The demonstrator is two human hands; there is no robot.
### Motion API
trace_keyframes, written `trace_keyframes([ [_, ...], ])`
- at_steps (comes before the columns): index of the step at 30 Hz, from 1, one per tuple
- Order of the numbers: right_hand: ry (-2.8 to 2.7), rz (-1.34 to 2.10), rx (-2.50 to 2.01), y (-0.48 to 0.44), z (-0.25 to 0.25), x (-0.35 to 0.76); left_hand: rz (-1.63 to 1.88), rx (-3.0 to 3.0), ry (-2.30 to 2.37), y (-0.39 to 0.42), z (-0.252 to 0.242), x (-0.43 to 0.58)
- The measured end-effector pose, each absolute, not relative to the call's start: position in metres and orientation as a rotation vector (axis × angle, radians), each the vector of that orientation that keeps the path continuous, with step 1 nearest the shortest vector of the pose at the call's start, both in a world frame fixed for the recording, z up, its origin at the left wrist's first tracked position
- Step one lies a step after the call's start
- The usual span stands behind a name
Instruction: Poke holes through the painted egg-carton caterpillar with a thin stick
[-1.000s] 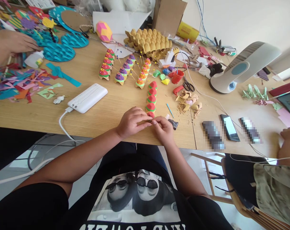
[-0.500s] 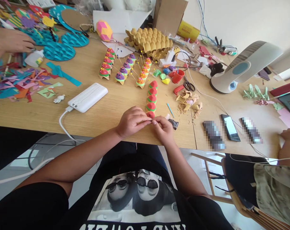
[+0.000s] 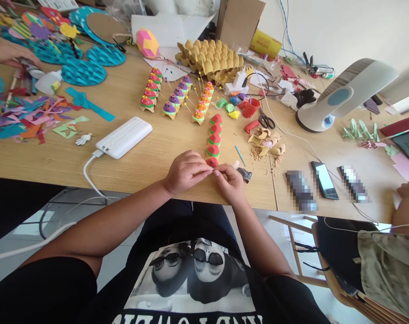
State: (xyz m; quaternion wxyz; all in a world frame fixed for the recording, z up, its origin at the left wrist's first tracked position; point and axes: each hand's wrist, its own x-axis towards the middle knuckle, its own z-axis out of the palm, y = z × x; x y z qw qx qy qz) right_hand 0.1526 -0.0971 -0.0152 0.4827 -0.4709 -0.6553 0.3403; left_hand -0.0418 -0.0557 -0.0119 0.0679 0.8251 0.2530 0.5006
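Fingertips of my left hand (image 3: 188, 173) and my right hand (image 3: 230, 180) meet in a pinch near the table edge. Whatever lies between them is too small to name. Just beyond stands a strip of egg-carton cups (image 3: 213, 138) covered in red and green clay; a small dark dot shows on the nearest cup. Beside my right hand lies a small black packet (image 3: 244, 174), with a thin blue stick (image 3: 240, 155) farther off. Three finished-looking cup strips stand behind: a red one (image 3: 151, 88), a purple one (image 3: 176, 96) and an orange one (image 3: 202, 102), with pins sticking out.
A white power bank (image 3: 123, 137) with a cable lies left. Scissors (image 3: 267, 120), a red cup (image 3: 250, 108), carton scraps (image 3: 265, 143), phones (image 3: 325, 180) and a white fan (image 3: 342, 92) occupy the right. Another person's hand (image 3: 11, 51) is far left; another's arm (image 3: 408, 202) is right.
My hands stay almost in place, fingertips still together. The other person's hand at the far left has shifted left and now is over a light-coloured object.
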Motion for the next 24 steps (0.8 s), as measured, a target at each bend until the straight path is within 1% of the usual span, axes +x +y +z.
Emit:
trace_keyframes([
  [7,-1.565,0.851,-1.153,-0.0971,-0.0166,0.1528,1.524,2.493,0.704,-0.0549,-0.0113,-0.0409],
  [12,-1.531,0.884,-1.162,-0.0974,-0.0156,0.1521,1.485,2.508,0.743,-0.0535,-0.0147,-0.0421],
  [24,-1.553,0.851,-1.151,-0.0972,-0.0158,0.1518,1.497,2.513,0.726,-0.0546,-0.0122,-0.0399],
])
